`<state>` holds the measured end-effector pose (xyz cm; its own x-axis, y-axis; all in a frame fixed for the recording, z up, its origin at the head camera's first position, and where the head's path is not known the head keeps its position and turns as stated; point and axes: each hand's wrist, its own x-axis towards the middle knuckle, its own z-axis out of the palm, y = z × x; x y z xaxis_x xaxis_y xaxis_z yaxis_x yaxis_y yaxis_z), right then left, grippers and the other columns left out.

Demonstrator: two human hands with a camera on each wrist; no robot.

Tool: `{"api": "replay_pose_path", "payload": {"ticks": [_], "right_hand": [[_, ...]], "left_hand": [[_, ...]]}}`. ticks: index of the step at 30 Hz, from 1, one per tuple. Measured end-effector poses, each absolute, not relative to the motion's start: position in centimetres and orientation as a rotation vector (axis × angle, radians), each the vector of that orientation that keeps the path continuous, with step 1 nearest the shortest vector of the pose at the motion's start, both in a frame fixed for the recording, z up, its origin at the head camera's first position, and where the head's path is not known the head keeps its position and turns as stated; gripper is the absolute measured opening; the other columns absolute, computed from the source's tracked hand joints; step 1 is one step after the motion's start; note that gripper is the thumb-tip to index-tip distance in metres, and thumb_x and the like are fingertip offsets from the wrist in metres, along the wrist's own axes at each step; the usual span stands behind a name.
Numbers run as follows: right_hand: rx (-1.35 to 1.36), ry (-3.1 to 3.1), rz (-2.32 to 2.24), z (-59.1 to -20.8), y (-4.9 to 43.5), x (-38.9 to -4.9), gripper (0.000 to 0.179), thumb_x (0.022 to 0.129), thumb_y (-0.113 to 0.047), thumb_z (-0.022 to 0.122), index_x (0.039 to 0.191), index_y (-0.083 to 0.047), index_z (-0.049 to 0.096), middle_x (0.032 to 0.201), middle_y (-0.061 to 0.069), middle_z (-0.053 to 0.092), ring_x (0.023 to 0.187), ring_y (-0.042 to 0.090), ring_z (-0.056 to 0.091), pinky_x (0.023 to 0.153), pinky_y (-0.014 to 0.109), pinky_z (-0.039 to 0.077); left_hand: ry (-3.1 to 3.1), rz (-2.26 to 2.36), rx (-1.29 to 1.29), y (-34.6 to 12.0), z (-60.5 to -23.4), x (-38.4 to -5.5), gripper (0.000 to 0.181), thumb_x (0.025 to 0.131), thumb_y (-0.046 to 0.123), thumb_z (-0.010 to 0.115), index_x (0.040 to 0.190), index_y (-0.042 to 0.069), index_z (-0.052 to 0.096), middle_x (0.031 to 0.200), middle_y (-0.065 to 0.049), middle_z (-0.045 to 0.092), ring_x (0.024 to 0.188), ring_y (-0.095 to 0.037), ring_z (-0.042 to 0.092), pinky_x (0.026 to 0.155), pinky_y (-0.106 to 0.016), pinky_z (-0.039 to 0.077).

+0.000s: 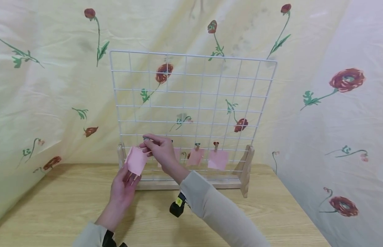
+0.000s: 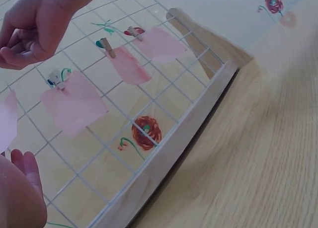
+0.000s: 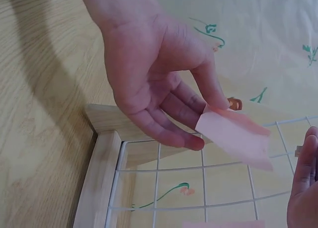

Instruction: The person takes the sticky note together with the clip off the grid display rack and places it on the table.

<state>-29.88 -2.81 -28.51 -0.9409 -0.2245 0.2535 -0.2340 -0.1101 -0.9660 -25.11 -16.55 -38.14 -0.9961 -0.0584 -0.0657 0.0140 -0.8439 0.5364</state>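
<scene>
Over the table (image 1: 160,233), toward its far edge and nearer the far-left corner, the left grip (image 1: 124,185) pinches a pink paper note (image 1: 137,161) low down; it should be light, limp and easily creased, best held by its lower edge. Beyond, the right grip (image 1: 163,151), nearly closed, pinches a small clothespin (image 3: 298,151) before the white wire grid (image 1: 193,56).

Tabletop (image 1: 271,212): pale wood, grain visible. Wrinkled covering (image 1: 191,27) rises behind the far edge and along the left and right edges; cream-yellow ground, printed red flowers (image 1: 347,80) on green stems. Tone: warm yellow beyond the far edge, cooler, bluish-white beyond the right. Light soft; diffuse shadow at the far left corner.
</scene>
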Motion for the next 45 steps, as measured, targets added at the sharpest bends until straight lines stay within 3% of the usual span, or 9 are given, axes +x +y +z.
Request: {"api": "replay_pose_path", "payload": {"ticks": [8,19,33,45], "right_hand": [[0.555,-2.088,2.302,-28.4,-1.4,-28.9,0.023,0.095,-0.010,0.061,0.116,-0.009,0.070,0.088,0.011,0.073,0.068,0.011,0.064,0.062,0.021,0.056],[0.610,-2.065,2.363,-28.8,1.0,-27.7,0.023,0.095,-0.007,0.059,0.116,-0.001,0.067,0.081,0.004,0.070,0.066,0.010,0.063,0.059,0.020,0.054],[0.585,-2.113,2.322,-29.9,4.2,-27.0,0.027,0.095,-0.006,0.058,0.119,0.004,0.064,0.078,0.001,0.069,0.067,0.010,0.063,0.061,0.021,0.055],[0.584,-2.189,2.290,-32.0,8.1,-26.2,0.028,0.096,-0.004,0.055,0.119,0.012,0.059,0.075,-0.003,0.068,0.065,0.008,0.061,0.060,0.021,0.052]], "left_hand": [[-0.861,-2.988,0.118,-16.9,-37.9,-24.4,0.008,0.098,0.023,0.056,0.103,0.018,0.058,0.100,0.003,0.070,0.097,-0.012,0.063,0.089,-0.027,0.050],[-1.032,-2.935,0.006,-17.4,-38.2,-23.6,0.014,0.100,0.024,0.051,0.100,0.020,0.065,0.100,0.004,0.069,0.096,-0.011,0.062,0.087,-0.025,0.052],[-1.314,-2.814,-0.094,-18.6,-38.7,-22.6,0.015,0.102,0.024,0.046,0.104,0.020,0.060,0.101,0.005,0.066,0.095,-0.010,0.061,0.084,-0.022,0.052],[-1.445,-2.724,-0.135,-19.0,-39.2,-22.1,0.018,0.103,0.021,0.046,0.097,0.018,0.063,0.094,0.005,0.068,0.088,-0.009,0.065,0.078,-0.023,0.055]]}}
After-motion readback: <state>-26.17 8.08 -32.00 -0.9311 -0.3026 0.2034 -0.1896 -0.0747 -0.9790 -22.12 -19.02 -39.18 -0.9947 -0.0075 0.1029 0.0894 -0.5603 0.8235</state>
